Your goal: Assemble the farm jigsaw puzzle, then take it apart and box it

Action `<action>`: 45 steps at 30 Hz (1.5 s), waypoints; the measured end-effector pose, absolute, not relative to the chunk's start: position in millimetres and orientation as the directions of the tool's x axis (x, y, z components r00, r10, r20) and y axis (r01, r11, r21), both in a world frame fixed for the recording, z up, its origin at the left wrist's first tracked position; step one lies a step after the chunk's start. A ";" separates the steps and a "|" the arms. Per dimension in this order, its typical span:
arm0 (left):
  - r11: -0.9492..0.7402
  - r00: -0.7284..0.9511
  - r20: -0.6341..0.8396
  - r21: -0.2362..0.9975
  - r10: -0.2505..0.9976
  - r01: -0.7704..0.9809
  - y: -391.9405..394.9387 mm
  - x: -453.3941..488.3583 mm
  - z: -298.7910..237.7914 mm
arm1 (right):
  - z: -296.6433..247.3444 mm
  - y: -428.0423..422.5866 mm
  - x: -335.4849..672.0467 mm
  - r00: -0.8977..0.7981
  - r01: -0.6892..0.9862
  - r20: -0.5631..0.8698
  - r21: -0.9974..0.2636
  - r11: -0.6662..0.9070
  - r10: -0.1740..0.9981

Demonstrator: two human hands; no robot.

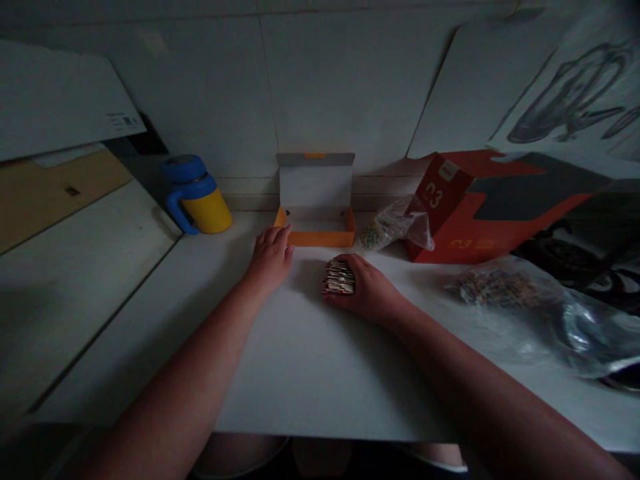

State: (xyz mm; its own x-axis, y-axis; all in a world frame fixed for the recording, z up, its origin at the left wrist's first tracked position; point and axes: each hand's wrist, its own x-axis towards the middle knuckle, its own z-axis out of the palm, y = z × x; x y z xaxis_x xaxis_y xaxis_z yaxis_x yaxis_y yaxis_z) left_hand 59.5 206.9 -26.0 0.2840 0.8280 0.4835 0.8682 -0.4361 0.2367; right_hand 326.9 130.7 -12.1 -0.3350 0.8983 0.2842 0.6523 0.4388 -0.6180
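Note:
My right hand [370,287] is closed round a stack of small flat cards or packets [339,278], held on edge on the white table [300,360]. My left hand [271,255] lies flat on the table with fingers stretched out, its fingertips close to the left front corner of a small open orange box [315,235]. The box's grey lid [316,183] stands upright against the wall. The box sits just beyond both hands, and the stack is a short way in front of it.
A yellow mug with a blue lid and handle [197,197] stands at the back left. A clear bag of small items [395,227] leans by a large red carton [480,207]. Another plastic bag [505,290] lies right. A lower white surface [75,267] adjoins left.

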 end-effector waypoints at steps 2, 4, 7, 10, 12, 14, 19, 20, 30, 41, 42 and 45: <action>-0.437 0.277 0.513 0.222 0.812 0.872 202.2 62.1 -20.8 | -8.6 127.3 327.8 -0.327 0.632 0.284 -0.643 0.433 0.901; -0.435 0.266 0.531 0.220 0.804 0.873 196.9 64.5 -15.4 | -3.6 123.9 329.1 -0.307 0.602 0.297 -0.676 0.426 0.904; -0.434 0.261 0.537 0.224 0.802 0.873 191.7 64.9 -11.0 | 9.8 124.0 330.1 -0.235 0.576 0.375 -0.689 0.440 0.897; -0.426 0.249 0.529 0.244 0.811 0.871 190.5 64.0 -12.0 | 31.9 137.6 326.4 -0.110 0.607 0.459 -0.671 0.425 0.882; -0.412 0.226 0.523 0.271 0.822 0.870 190.4 64.5 -13.6 | 48.0 155.9 320.4 -0.056 0.673 0.460 -0.639 0.374 0.886; -0.400 0.210 0.513 0.294 0.833 0.868 189.6 66.0 -14.1 | 60.4 179.5 311.4 0.004 0.769 0.415 -0.583 0.262 0.910; -0.399 0.213 0.496 0.305 0.842 0.865 183.5 69.5 -10.6 | 61.8 235.9 281.1 0.074 0.920 0.272 -0.390 0.039 0.960; -0.394 0.211 0.493 0.302 0.844 0.868 182.2 69.8 -10.2 | 57.9 243.6 275.1 0.071 0.937 0.254 -0.348 0.023 0.965; -0.388 0.226 0.505 0.243 0.833 0.889 182.5 71.6 -18.8 | 25.9 261.6 254.1 0.114 0.987 0.256 -0.141 -0.080 0.960; -0.435 0.251 0.553 0.230 0.795 0.870 182.7 69.9 -21.0 | 64.0 248.6 259.1 -0.016 0.988 0.095 -0.149 0.030 0.995; -0.444 0.254 0.563 0.230 0.786 0.866 181.8 70.0 -19.4 | 69.5 247.5 261.4 -0.047 0.988 0.097 -0.143 0.061 0.994; -0.481 0.268 0.604 0.221 0.751 0.849 178.3 70.3 -13.0 | 91.0 243.9 270.6 -0.140 0.982 0.092 -0.111 0.149 0.986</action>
